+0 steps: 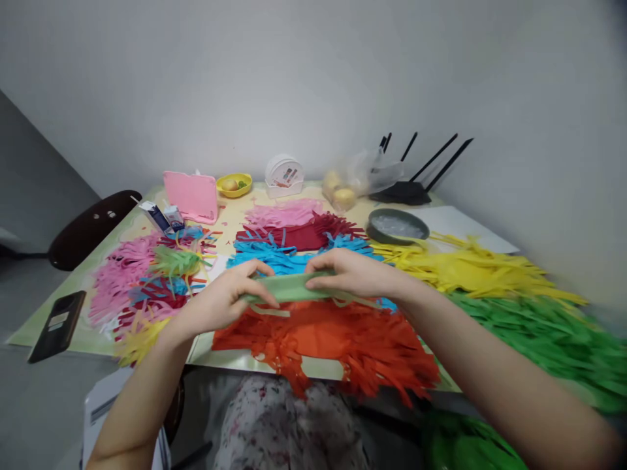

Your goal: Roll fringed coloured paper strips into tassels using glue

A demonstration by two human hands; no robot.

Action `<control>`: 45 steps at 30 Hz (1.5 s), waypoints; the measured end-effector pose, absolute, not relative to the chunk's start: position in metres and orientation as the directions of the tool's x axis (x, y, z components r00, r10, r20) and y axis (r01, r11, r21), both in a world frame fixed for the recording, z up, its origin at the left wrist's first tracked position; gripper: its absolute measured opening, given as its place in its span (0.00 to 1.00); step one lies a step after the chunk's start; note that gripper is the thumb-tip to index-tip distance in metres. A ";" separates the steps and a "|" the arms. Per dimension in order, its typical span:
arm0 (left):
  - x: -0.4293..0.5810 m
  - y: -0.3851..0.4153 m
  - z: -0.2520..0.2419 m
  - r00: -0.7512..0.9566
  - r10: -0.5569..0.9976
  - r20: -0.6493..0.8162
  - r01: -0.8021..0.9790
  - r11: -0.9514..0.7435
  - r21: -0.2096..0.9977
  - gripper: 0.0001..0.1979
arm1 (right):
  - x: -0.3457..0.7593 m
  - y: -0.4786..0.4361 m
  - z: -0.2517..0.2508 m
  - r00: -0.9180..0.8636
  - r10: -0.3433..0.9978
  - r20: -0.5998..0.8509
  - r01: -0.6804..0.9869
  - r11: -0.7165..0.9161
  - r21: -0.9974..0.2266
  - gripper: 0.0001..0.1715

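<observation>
Both hands hold a folded light green paper strip (290, 288) level above the table's near edge. My left hand (230, 297) pinches its left end with thumb and fingers closed. My right hand (350, 273) grips the right end, fingers curled over the top. Right under the strip lies a pile of orange fringed paper (343, 349). Blue fringed paper (274, 254) lies just behind the hands.
Fringed paper piles cover the table: pink and mixed colours (142, 281) at left, red (304, 235) and pink behind, yellow (480, 267) and green (548, 339) at right. A phone (57, 324), pink case (192, 196), yellow bowl (234, 185), grey dish (398, 226) and router (409, 189) stand around.
</observation>
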State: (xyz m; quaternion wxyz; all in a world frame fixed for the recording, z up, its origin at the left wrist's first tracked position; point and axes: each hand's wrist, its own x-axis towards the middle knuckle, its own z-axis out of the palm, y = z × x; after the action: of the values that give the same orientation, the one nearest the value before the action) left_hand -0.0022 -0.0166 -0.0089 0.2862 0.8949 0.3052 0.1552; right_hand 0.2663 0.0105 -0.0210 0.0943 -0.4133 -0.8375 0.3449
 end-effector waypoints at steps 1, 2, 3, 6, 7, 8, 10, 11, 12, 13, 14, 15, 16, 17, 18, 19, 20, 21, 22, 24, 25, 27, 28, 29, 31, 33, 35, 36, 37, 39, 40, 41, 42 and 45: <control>-0.007 -0.018 -0.004 0.812 0.581 0.047 0.444 -0.668 0.597 0.23 | 0.264 0.009 -0.021 -0.631 0.767 -0.117 0.646 0.436 -0.627 0.16; -0.010 -0.018 0.001 0.843 0.538 0.007 0.428 -0.677 0.599 0.24 | 0.262 0.007 -0.020 -0.624 0.776 -0.097 0.664 0.459 -0.590 0.14; -0.010 -0.018 0.004 0.851 0.526 -0.007 0.421 -0.673 0.608 0.26 | 0.260 0.005 -0.018 -0.624 0.778 -0.080 0.680 0.490 -0.545 0.13; 0.002 -0.010 0.000 0.752 0.660 0.015 0.498 -0.582 0.643 0.28 | 0.254 -0.004 -0.008 -0.656 0.753 -0.063 0.695 0.568 -0.441 0.11; 0.009 -0.006 -0.005 0.714 0.700 -0.010 0.531 -0.531 0.660 0.22 | 0.253 -0.006 -0.006 -0.664 0.744 -0.067 0.691 0.578 -0.435 0.11; 0.016 -0.002 -0.012 0.695 0.717 -0.056 0.550 -0.480 0.684 0.16 | 0.252 -0.008 -0.004 -0.665 0.743 -0.070 0.688 0.574 -0.443 0.11; 0.027 0.006 -0.026 0.675 0.727 -0.127 0.549 -0.378 0.745 0.17 | 0.253 -0.010 -0.003 -0.642 0.764 -0.068 0.689 0.535 -0.488 0.11; 0.031 0.009 -0.032 0.665 0.733 -0.144 0.537 -0.334 0.775 0.18 | 0.255 -0.009 -0.004 -0.623 0.779 -0.065 0.689 0.508 -0.518 0.11; 0.032 0.010 -0.036 0.650 0.746 -0.147 0.523 -0.298 0.799 0.19 | 0.258 -0.009 -0.006 -0.605 0.794 -0.060 0.685 0.481 -0.548 0.11; 0.033 0.011 -0.038 0.635 0.759 -0.146 0.512 -0.271 0.815 0.19 | 0.261 -0.008 -0.009 -0.590 0.806 -0.053 0.678 0.458 -0.575 0.12; 0.033 0.011 -0.039 0.623 0.768 -0.146 0.507 -0.255 0.824 0.19 | 0.263 -0.007 -0.011 -0.578 0.815 -0.046 0.670 0.442 -0.597 0.12; 0.032 0.010 -0.039 0.616 0.775 -0.144 0.504 -0.247 0.827 0.19 | 0.265 -0.007 -0.014 -0.568 0.822 -0.042 0.664 0.428 -0.613 0.13; 0.031 0.009 -0.038 0.611 0.779 -0.139 0.503 -0.247 0.828 0.20 | 0.267 -0.006 -0.016 -0.559 0.828 -0.043 0.662 0.414 -0.625 0.14; 0.031 0.008 -0.036 0.608 0.783 -0.133 0.505 -0.251 0.826 0.20 | 0.268 -0.007 -0.018 -0.550 0.834 -0.050 0.663 0.399 -0.634 0.15; 0.031 0.008 -0.035 0.605 0.786 -0.130 0.509 -0.256 0.822 0.21 | 0.269 -0.007 -0.019 -0.541 0.839 -0.059 0.665 0.384 -0.640 0.15; 0.031 0.007 -0.034 0.603 0.787 -0.131 0.516 -0.260 0.816 0.21 | 0.270 -0.008 -0.020 -0.536 0.842 -0.067 0.667 0.373 -0.645 0.15; 0.031 0.007 -0.033 0.607 0.784 -0.134 0.520 -0.264 0.813 0.21 | 0.270 -0.009 -0.020 -0.534 0.843 -0.068 0.667 0.369 -0.647 0.16; 0.031 0.007 -0.032 0.612 0.779 -0.136 0.519 -0.266 0.812 0.20 | 0.271 -0.011 -0.019 -0.535 0.843 -0.065 0.666 0.373 -0.646 0.16; 0.032 0.007 -0.032 0.617 0.775 -0.135 0.517 -0.271 0.812 0.19 | 0.271 -0.012 -0.019 -0.537 0.842 -0.056 0.665 0.381 -0.642 0.17; 0.032 0.006 -0.031 0.623 0.773 -0.119 0.516 -0.291 0.806 0.18 | 0.272 -0.014 -0.017 -0.545 0.837 -0.041 0.668 0.405 -0.625 0.18; 0.033 0.006 -0.030 0.619 0.777 -0.110 0.522 -0.304 0.797 0.18 | 0.273 -0.015 -0.017 -0.551 0.834 -0.039 0.670 0.414 -0.616 0.18; 0.034 0.005 -0.028 0.604 0.789 -0.110 0.554 -0.317 0.770 0.19 | 0.274 -0.016 -0.015 -0.563 0.825 -0.044 0.676 0.429 -0.599 0.20; 0.034 0.005 -0.026 0.600 0.791 -0.118 0.570 -0.319 0.757 0.19 | 0.275 -0.017 -0.015 -0.570 0.821 -0.047 0.677 0.436 -0.592 0.20; 0.035 0.004 -0.024 0.596 0.793 -0.127 0.583 -0.319 0.747 0.20 | 0.276 -0.017 -0.015 -0.572 0.819 -0.046 0.679 0.440 -0.588 0.20; 0.036 0.004 -0.021 0.595 0.792 -0.142 0.600 -0.320 0.733 0.21 | 0.277 -0.017 -0.015 -0.561 0.827 -0.032 0.680 0.438 -0.587 0.17; 0.036 0.004 -0.019 0.595 0.790 -0.147 0.611 -0.326 0.721 0.21 | 0.278 -0.017 -0.015 -0.543 0.839 -0.012 0.675 0.429 -0.601 0.15; 0.036 0.003 -0.018 0.590 0.793 -0.152 0.629 -0.334 0.702 0.21 | 0.279 -0.017 -0.014 -0.536 0.844 0.001 0.667 0.424 -0.613 0.16; 0.035 0.003 -0.018 0.588 0.794 -0.154 0.640 -0.340 0.689 0.21 | 0.279 -0.017 -0.014 -0.541 0.841 -0.003 0.663 0.424 -0.617 0.17; 0.035 0.003 -0.018 0.586 0.795 -0.155 0.651 -0.348 0.675 0.21 | 0.279 -0.017 -0.013 -0.546 0.838 -0.009 0.663 0.425 -0.617 0.17; 0.034 0.003 -0.018 0.588 0.793 -0.158 0.664 -0.363 0.654 0.22 | 0.279 -0.017 -0.012 -0.557 0.830 -0.031 0.670 0.427 -0.607 0.18; 0.034 0.003 -0.017 0.592 0.790 -0.160 0.667 -0.369 0.648 0.22 | 0.279 -0.017 -0.011 -0.566 0.823 -0.045 0.673 0.430 -0.602 0.18; 0.034 0.004 -0.017 0.595 0.787 -0.162 0.668 -0.373 0.644 0.23 | 0.279 -0.017 -0.010 -0.576 0.816 -0.055 0.672 0.434 -0.600 0.19; 0.034 0.004 -0.017 0.599 0.783 -0.166 0.667 -0.374 0.644 0.23 | 0.280 -0.016 -0.010 -0.586 0.808 -0.058 0.667 0.441 -0.600 0.19; 0.033 0.005 -0.016 0.608 0.776 -0.169 0.657 -0.372 0.656 0.22 | 0.280 -0.014 -0.009 -0.617 0.786 -0.046 0.636 0.463 -0.618 0.22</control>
State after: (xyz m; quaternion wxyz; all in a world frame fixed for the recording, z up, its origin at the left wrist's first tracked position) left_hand 0.0331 0.0045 -0.0158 0.3535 0.8240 0.4348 0.0839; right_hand 0.2805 -0.0142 -0.0086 0.1236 -0.4198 -0.8464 0.3036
